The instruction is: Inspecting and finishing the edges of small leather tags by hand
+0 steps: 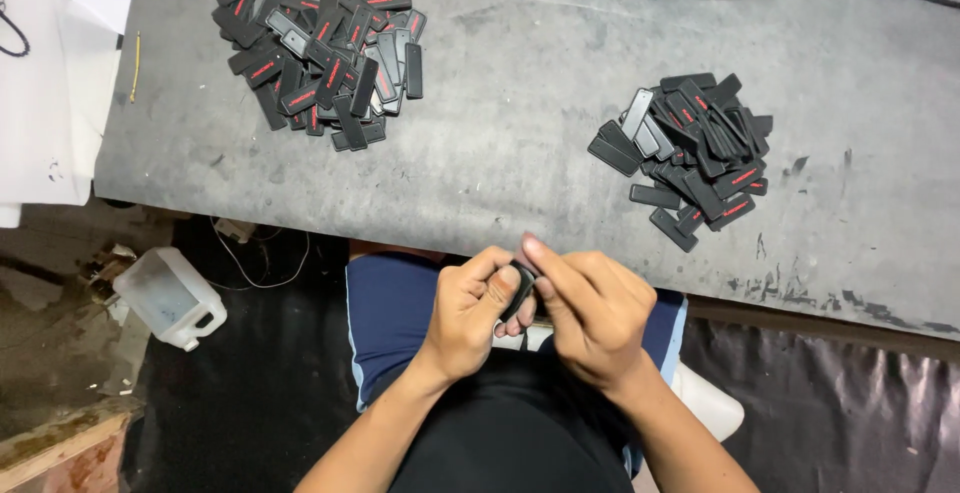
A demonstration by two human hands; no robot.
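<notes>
left hand and right hand pinch one small black plastic tag at 6 o'clock, fingers closed | likely light, stiff; grip edges | tag piles 11 and 2 o'clock on grey table

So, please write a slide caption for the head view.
Both hands hold one black tag below two tag piles.

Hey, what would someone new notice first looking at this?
Two heaps of flat black tags with red markings on the grey table: a larger pile far left, a smaller pile right. At the near edge, the left hand and right hand together pinch one black tag.
</notes>
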